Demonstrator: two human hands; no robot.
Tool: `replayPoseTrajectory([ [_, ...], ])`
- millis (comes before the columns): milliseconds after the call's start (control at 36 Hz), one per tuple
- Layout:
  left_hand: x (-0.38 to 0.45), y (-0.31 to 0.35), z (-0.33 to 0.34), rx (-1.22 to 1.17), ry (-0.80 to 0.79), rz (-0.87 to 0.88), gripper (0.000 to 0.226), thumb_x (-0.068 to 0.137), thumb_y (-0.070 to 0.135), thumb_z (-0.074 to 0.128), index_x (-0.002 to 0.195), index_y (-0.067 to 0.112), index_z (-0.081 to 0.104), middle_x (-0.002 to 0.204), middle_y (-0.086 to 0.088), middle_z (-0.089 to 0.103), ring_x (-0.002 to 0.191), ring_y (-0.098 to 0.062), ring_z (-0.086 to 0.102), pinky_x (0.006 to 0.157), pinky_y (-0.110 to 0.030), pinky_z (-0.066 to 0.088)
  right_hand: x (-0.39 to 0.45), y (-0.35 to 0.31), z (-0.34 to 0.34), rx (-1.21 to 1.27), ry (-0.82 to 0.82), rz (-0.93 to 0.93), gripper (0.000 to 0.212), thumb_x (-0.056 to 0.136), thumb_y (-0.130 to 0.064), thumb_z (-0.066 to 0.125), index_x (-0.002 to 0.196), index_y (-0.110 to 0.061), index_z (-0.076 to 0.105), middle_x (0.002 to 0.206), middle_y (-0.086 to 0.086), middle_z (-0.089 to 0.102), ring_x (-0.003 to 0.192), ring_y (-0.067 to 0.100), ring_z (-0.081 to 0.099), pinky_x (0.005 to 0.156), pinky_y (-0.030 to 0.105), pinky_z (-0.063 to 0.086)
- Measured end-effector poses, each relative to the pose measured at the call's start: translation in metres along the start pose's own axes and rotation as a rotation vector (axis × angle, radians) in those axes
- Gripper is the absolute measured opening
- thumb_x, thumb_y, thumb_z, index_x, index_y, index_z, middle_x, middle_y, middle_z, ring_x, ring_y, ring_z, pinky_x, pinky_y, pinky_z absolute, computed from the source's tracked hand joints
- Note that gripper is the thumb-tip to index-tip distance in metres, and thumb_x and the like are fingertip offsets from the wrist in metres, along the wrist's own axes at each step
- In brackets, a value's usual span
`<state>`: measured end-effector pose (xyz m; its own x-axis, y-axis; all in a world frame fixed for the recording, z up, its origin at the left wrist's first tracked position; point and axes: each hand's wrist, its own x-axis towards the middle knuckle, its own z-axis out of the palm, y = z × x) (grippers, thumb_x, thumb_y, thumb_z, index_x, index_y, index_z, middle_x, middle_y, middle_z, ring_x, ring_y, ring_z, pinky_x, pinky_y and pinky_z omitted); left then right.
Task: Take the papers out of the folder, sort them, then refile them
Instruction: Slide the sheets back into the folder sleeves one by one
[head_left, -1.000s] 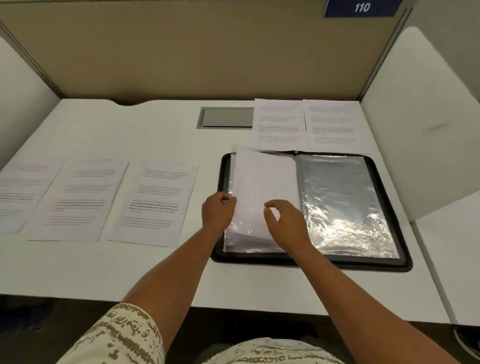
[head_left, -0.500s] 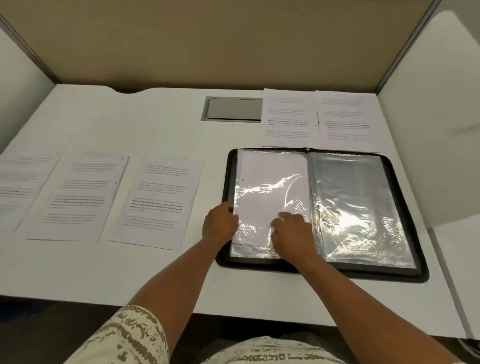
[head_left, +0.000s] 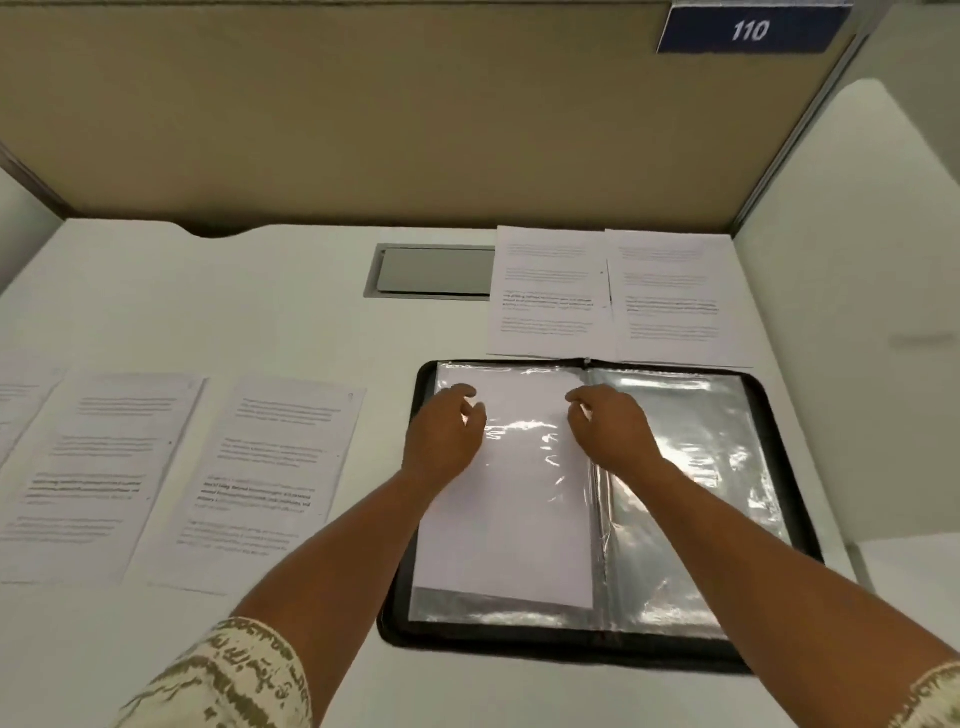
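Five printed sheets lie unchanged on the desk. Black folder open; blank sheet lies in its left sleeve. Both hands have moved from the near edge to the top: left hand and right hand, fingers curled, pressing the sleeve, grasping nothing.

Single head cam, wide-angle, looking forward-down, close over white bench; tan partition wall fills upper frame.
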<state>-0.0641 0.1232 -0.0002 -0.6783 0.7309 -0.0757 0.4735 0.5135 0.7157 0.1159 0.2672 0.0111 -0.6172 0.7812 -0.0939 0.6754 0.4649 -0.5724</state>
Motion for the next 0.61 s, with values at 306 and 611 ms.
replayPoseTrajectory([
  [306, 0.088, 0.033, 0.027, 0.081, 0.0, 0.039, 0.034, 0.096, 0.025, 0.058, 0.126, 0.009, 0.063, 0.123, -0.011, 0.063, 0.115, -0.028, 0.056, 0.094, -0.037, 0.047, 0.087, 0.006, -0.021, -0.196, -0.11, 0.02, 0.04, 0.099, -0.019, 0.049, 0.138, -0.016, 0.06, 0.14, 0.007, 0.059, 0.127, 0.03, 0.054, 0.105, 0.04, 0.043],
  [611, 0.141, 0.044, 0.057, 0.128, -0.033, -0.132, 0.052, 0.095, 0.031, 0.059, 0.139, 0.005, 0.049, 0.139, -0.016, 0.046, 0.127, -0.034, 0.043, 0.103, -0.042, 0.04, 0.133, 0.012, -0.001, -0.363, -0.165, -0.037, 0.04, 0.102, -0.034, 0.043, 0.135, -0.014, 0.055, 0.135, 0.006, 0.061, 0.123, 0.032, 0.055, 0.098, 0.044, 0.046],
])
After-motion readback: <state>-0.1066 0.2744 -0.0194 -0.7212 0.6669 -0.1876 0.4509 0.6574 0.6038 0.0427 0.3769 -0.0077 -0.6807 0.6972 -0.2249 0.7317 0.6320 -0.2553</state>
